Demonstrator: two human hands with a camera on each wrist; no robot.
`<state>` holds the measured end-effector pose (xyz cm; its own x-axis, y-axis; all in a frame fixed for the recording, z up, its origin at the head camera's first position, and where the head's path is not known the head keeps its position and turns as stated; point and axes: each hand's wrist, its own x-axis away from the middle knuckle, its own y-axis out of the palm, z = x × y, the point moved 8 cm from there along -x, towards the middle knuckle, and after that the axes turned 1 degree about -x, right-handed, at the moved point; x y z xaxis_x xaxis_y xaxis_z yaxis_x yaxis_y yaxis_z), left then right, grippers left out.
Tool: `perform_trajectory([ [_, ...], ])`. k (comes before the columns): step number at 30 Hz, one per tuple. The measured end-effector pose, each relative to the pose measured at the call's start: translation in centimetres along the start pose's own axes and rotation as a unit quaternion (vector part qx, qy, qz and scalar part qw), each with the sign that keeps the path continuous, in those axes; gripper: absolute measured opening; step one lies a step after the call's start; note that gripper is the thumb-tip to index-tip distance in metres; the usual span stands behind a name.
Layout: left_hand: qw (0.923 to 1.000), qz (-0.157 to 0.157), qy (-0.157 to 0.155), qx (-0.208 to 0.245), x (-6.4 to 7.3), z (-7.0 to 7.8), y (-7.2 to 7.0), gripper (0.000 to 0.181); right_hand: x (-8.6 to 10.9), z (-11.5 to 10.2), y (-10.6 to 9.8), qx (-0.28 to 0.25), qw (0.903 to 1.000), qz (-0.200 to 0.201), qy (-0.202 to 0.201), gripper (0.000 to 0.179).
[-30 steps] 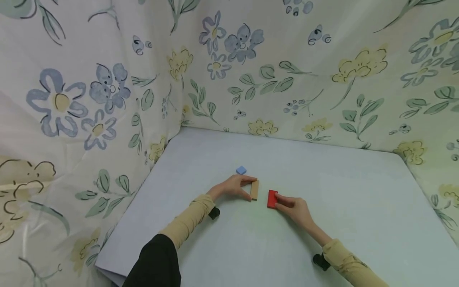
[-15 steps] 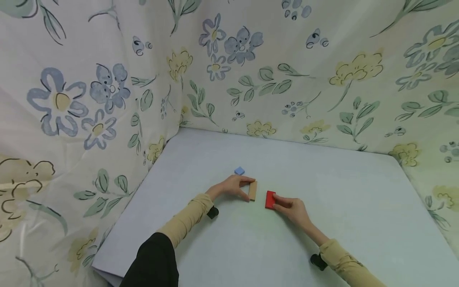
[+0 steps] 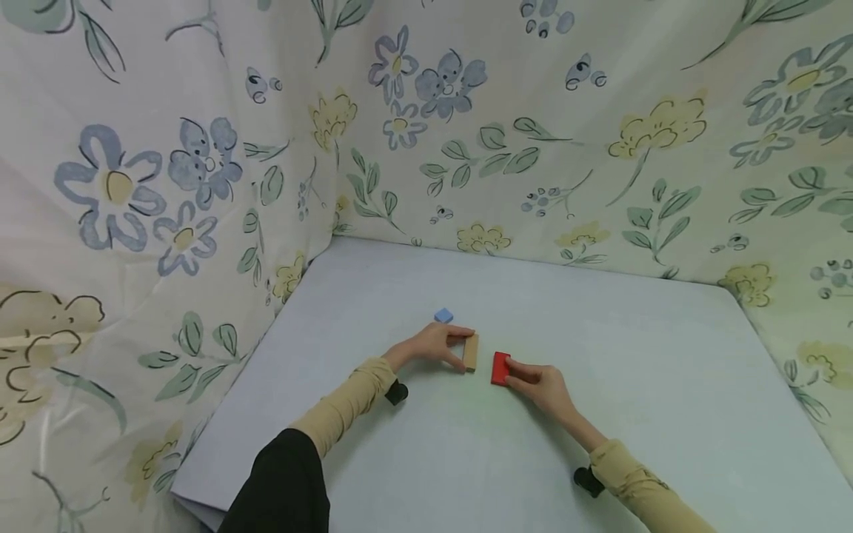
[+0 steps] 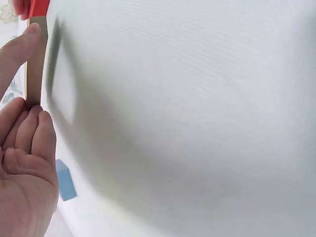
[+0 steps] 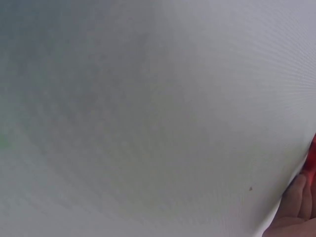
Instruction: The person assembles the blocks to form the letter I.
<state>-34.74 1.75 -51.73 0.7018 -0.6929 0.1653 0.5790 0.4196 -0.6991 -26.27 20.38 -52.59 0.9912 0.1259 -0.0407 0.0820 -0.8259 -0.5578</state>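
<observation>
My left hand (image 3: 432, 345) holds a narrow plain wooden block (image 3: 471, 354) by its two ends, thumb at one end and fingers at the other. The left wrist view shows that wooden block (image 4: 35, 64) standing off the white surface, its shadow beside it. To the right, my right hand (image 3: 543, 386) pinches a red rectangular block (image 3: 500, 369) at its right side. A small gap separates the two blocks in the head view. Only part of the red block (image 5: 312, 160) and a few fingers show at the right wrist view's edge.
A small blue block (image 3: 443, 315) lies on the white table (image 3: 600, 333) just beyond my left hand. Floral cloth (image 3: 413, 163) hangs along the table's left and far sides. A dark wrist device (image 3: 396, 393) sits under my left wrist.
The head view has shifted slightly, so everything appears a little further left. Both hands keep the same grips on the wooden and red blocks, with hardly any movement.
</observation>
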Motion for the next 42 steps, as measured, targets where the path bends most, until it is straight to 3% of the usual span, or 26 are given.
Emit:
perform_trajectory([
  [4,0.9999,-0.005,0.012,0.002,-0.2,0.9,-0.6,0.079,0.0,-0.3,0.0,0.007,0.9999,0.0,-0.01,0.04],
  [10,0.9995,0.007,0.029,-0.014,-0.2,1.9,-2.0,0.079,-0.1,0.1,0.1,-0.003,1.0,-0.002,0.005,0.04],
  [22,0.9986,0.022,0.048,-0.002,-0.6,3.4,-3.9,0.078,0.1,0.4,0.2,-0.002,0.9998,-0.003,0.017,0.04],
  [42,0.9969,0.03,0.066,0.029,-3.0,5.4,-2.7,0.079,-0.1,0.3,0.1,-0.001,0.9999,0.0,0.014,0.04],
])
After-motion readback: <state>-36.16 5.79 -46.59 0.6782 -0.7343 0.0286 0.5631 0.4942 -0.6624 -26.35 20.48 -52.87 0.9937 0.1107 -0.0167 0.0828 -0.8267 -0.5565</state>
